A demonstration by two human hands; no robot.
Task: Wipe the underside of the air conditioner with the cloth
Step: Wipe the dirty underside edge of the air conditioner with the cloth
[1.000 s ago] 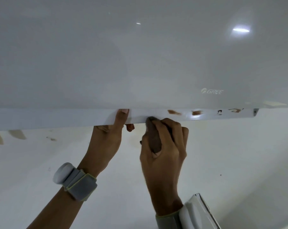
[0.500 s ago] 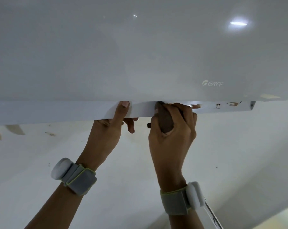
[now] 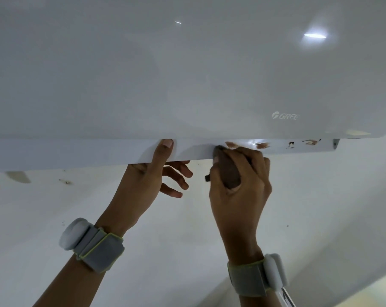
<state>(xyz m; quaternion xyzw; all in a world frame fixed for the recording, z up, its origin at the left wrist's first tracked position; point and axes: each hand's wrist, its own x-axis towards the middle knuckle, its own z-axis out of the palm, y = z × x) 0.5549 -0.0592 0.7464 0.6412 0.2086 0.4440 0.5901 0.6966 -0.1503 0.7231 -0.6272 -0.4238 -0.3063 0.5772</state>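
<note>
A white wall-mounted air conditioner fills the upper half of the view. Its underside flap runs along the bottom edge and carries brown smears toward the right end. My right hand is shut on a bunched brown cloth, whose tip presses against the flap just left of the smears. My left hand braces the flap, thumb on its front face and the other fingers spread loosely below it, holding nothing.
The white wall below the unit has small marks and pale peeled patches at the left. Both wrists wear grey straps with white pods. The flap's right end stops near the unit's corner.
My right hand with the cloth slid right along the flap, then back a little left, uncovering a brown smear. My left fingers have spread open under the flap.
</note>
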